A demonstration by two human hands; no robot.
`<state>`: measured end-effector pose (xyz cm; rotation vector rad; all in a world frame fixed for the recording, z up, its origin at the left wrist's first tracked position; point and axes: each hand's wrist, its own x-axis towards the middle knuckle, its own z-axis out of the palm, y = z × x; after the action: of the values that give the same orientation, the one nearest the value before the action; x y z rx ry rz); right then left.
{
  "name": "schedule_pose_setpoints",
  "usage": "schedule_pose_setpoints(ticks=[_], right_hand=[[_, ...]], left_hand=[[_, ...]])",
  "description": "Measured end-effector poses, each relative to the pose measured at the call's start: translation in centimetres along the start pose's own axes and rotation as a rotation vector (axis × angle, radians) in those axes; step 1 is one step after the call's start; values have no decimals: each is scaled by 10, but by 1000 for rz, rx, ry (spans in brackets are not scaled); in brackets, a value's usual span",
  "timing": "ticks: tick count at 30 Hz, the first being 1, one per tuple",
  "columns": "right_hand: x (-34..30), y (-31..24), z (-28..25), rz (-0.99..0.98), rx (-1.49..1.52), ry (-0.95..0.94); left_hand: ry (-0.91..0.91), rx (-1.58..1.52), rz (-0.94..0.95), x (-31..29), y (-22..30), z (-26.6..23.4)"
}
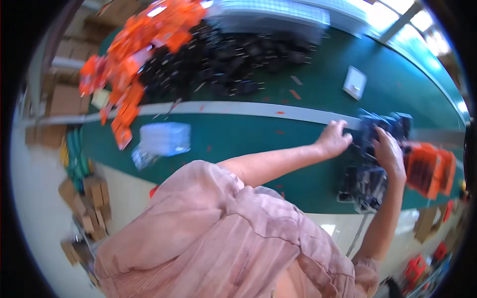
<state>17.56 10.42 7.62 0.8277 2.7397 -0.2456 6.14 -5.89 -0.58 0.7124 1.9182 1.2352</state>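
Note:
My left hand reaches to the right over the green table, its fingers apart and nothing visible in them. Just beyond its fingertips stands a group of black items in clear plastic bags. My right hand lies against the near side of this group, fingers stretched out and partly blurred; the exact contact is hard to make out. Closer to me, more bagged black items lie near the table edge. To the right of my right hand stand several orange packets side by side.
A heap of black pieces lies at the far side, beside piled orange packets. Clear plastic bins stand behind. A pale strip crosses the green table. A stack of clear bags and a white object rest on it.

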Motion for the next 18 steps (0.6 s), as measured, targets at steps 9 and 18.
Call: schedule_pose_setpoints(ticks=[9, 18], right_hand=[[-19, -151, 16, -336, 279, 120], [-60, -452, 116, -356, 1309, -302]], left_hand=[[108, 834, 462, -206, -18, -283], [168, 1237, 317, -261, -124, -394]])
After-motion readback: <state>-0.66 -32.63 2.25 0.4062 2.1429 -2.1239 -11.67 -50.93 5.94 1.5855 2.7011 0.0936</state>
